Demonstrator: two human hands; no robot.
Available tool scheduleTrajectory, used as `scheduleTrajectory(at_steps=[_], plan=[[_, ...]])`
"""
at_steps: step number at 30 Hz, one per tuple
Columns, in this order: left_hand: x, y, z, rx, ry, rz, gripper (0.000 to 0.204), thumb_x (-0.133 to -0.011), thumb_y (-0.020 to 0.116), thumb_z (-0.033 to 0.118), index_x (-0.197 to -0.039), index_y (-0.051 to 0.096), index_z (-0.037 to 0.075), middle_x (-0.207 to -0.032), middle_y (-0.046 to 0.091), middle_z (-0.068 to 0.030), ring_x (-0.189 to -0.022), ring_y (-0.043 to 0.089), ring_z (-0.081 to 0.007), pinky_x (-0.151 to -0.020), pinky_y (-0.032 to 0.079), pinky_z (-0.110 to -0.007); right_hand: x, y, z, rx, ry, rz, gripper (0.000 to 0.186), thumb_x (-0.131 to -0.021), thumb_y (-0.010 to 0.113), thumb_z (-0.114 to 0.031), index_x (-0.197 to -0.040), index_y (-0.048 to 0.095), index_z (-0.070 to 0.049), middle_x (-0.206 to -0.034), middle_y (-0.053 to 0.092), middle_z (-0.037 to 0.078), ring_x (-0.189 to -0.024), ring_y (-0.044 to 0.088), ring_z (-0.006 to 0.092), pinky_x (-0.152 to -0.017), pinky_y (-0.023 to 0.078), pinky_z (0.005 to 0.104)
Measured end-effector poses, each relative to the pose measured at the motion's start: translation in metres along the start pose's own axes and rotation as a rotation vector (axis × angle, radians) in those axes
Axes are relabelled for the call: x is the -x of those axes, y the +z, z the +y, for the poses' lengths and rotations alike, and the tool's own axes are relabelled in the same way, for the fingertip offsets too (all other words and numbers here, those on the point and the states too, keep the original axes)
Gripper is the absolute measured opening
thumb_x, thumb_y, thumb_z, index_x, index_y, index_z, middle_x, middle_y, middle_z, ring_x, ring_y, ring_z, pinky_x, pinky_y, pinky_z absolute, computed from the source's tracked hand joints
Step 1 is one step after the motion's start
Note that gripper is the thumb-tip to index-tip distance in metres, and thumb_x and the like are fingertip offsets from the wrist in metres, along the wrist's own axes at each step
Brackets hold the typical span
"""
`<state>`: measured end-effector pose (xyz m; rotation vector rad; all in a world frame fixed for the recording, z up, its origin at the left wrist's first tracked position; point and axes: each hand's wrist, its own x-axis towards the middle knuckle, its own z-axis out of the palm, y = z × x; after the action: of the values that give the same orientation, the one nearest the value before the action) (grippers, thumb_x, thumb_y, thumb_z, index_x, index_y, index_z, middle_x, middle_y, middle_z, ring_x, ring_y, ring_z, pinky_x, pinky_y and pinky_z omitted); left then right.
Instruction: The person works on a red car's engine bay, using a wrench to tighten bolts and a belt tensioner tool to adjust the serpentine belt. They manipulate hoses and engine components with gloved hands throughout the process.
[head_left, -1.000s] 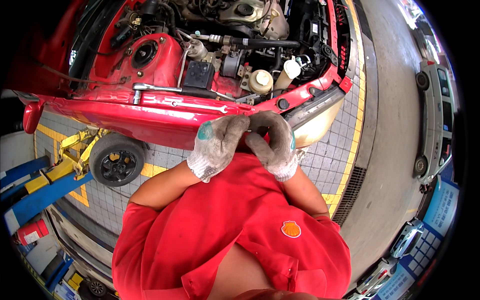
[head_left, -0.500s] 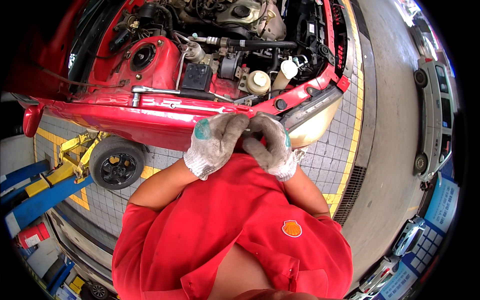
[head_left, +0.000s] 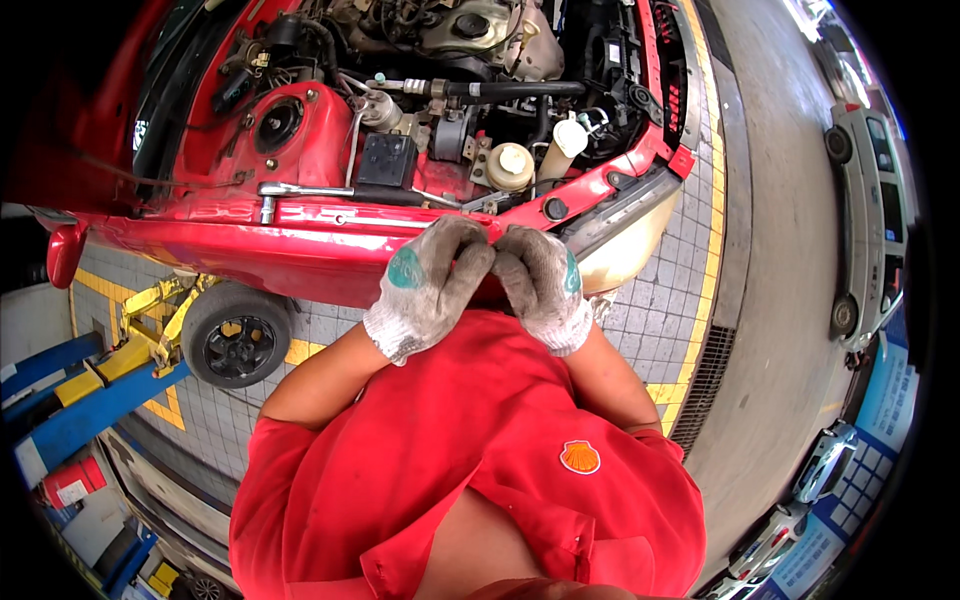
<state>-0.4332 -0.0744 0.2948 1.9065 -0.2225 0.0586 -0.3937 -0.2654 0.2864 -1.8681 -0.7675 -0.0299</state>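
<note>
Both hands wear greyish-white knit work gloves with green patches and meet in front of the car's red fender (head_left: pixel 270 262). My left hand (head_left: pixel 432 285) is closed, thumb and fingers pressed together. Beside it, fingertips almost touching, my right hand (head_left: pixel 540 287) is curled closed too. Whatever lies between the fingertips is hidden or too small to name. Along the fender's top edge rests a ratchet (head_left: pixel 305 189) with a socket on its end. A silver wrench (head_left: pixel 365 217) lies just nearer, its right end close to my left hand.
Beyond the fender is the open engine bay with a black box (head_left: pixel 386 160) and a white-capped reservoir (head_left: pixel 511 168). On the left are a wheel (head_left: pixel 238 335) and a yellow and blue lift (head_left: pixel 130 352). A floor grate (head_left: pixel 705 388) and a parked van (head_left: pixel 872 220) are on the right.
My right hand's fingers have curled in closer to the left hand, narrowing the gap in its grip. The view has shifted slightly; the ratchet and wrench still lie on the fender.
</note>
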Motion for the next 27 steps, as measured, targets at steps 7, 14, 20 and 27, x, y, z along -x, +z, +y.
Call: scheduleTrajectory(at_steps=[7,14,20,27], plan=[[-0.007,-0.005,-0.01,-0.341,0.328,-0.012,0.015,-0.096,0.061,0.006,-0.108,0.061,-0.003,-0.1,0.066,-0.02,-0.09,0.065,-0.0404,-0.08,0.053,-0.047,0.004,0.004,-0.006,-0.027,0.142,0.014,0.006,-0.094,0.062,0.0,-0.099,0.065,0.001,-0.09,0.066,0.018,-0.082,0.064,0.0399,-0.073,0.052,0.0454],[0.005,0.003,-0.027,-0.376,0.42,0.038,0.017,-0.099,0.06,0.014,-0.106,0.061,-0.002,-0.099,0.065,-0.0205,-0.082,0.064,-0.0395,-0.077,0.053,-0.046,0.001,0.0,0.001,0.099,-0.011,-0.016,0.008,-0.092,0.063,0.0,-0.1,0.065,0.001,-0.089,0.065,0.018,-0.084,0.065,0.0404,-0.074,0.052,0.0458],[-0.009,-0.009,-0.014,-0.41,0.375,-0.067,0.026,-0.093,0.066,0.02,-0.109,0.061,0.001,-0.107,0.065,-0.02,-0.096,0.063,-0.0415,-0.085,0.051,-0.051,0.007,0.006,-0.004,0.005,0.052,0.053,0.01,-0.094,0.061,0.001,-0.103,0.063,0.002,-0.091,0.065,0.019,-0.084,0.063,0.0413,-0.074,0.051,0.0465],[-0.002,-0.001,-0.014,-0.184,0.171,-0.013,0.017,-0.091,0.069,0.015,-0.097,0.064,0.0,-0.091,0.065,-0.0191,-0.081,0.064,-0.0411,-0.071,0.051,-0.048,0.0,0.004,-0.007,0.111,0.0,0.022,0.008,-0.094,0.059,0.002,-0.102,0.062,0.002,-0.09,0.064,0.019,-0.083,0.063,0.0418,-0.073,0.052,0.0469]])
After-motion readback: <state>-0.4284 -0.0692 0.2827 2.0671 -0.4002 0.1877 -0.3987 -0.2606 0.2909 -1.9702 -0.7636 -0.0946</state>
